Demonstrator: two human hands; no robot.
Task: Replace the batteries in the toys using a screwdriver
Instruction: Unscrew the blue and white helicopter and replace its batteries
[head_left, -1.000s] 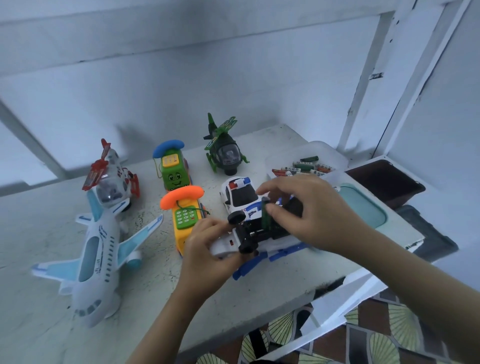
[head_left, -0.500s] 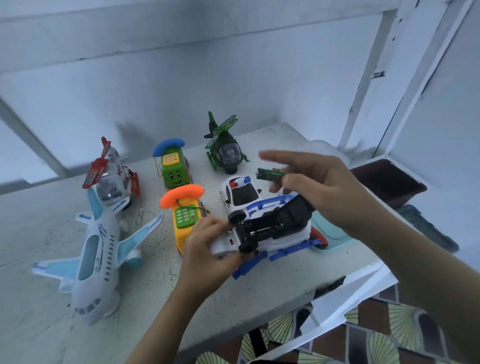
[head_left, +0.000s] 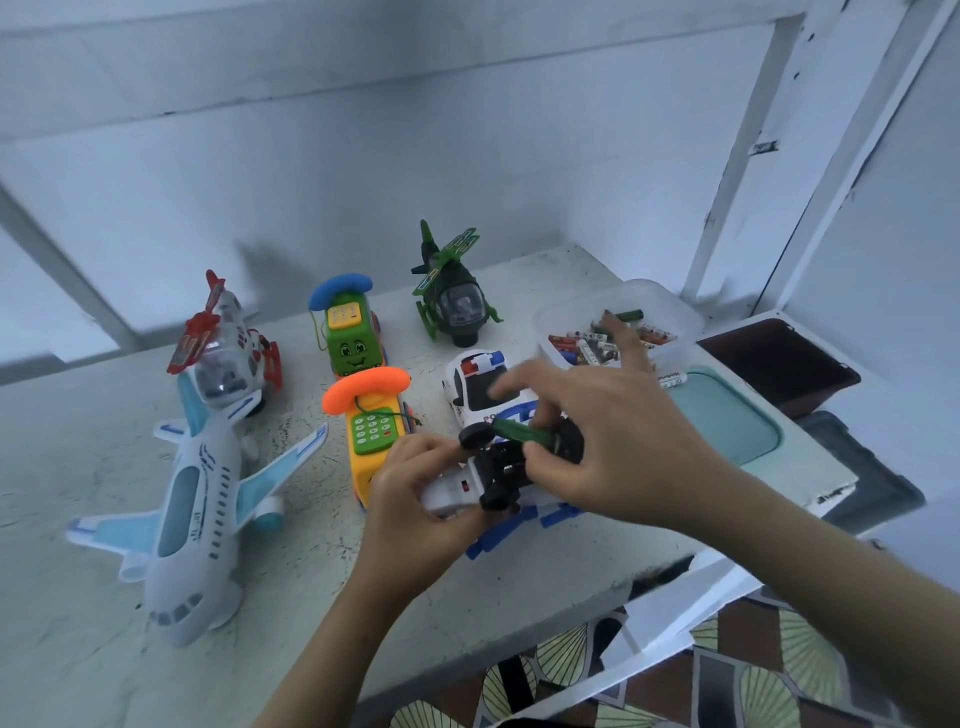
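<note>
Person at a pale, speckled tabletop, both hands busy over one toy. Left hand grips the white toy by its near end, fingers curled round it. The toy lies upturned, with its black underside and a black wheel facing up; the blue parts beneath it rest on the tabletop. Right hand reaches in from the right and pinches a green battery by one end. The battery lies slantwise just over the black underside, beside the wheel; cannot tell whether it touches the toy. The index finger is blurred, and the little finger sticks out toward a clear tub of loose batteries at the back right. A police car stands just behind the hands, partly hidden by the right one. An orange phone sits to its left, close against the left hand. Behind that is a green phone with a blue handset. A green helicopter stands at the back middle. A red-and-white helicopter is at the back left, with the airplane in front of it, nose toward the near edge. A teal lid lies right of the hands, just beside the tub. A dark brown bin sits beyond the tabletop's right edge. Patterned floor shows below.
</note>
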